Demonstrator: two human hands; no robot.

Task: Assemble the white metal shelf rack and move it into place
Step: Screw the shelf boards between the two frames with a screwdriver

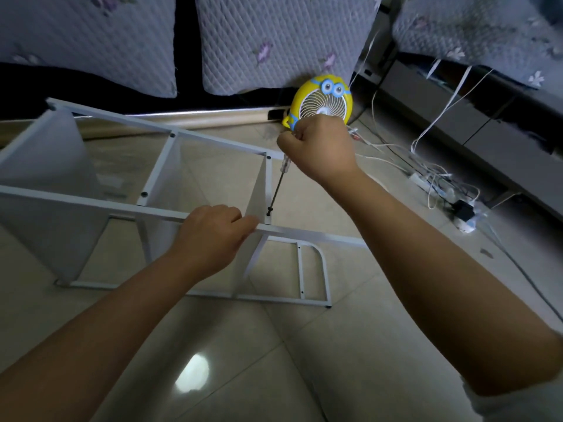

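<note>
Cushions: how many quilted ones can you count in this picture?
3: the left cushion and the middle cushion along the top edge, the right cushion in the top right corner. Others may be out of view.

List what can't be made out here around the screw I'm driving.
Head view only:
- Screwdriver handle: buried in the right hand.
- Screw: too small to judge how far it sits in.
- Rack left end: cut off by the frame edge.
- Left hand fingertips: hidden behind the rack it grips.
</note>
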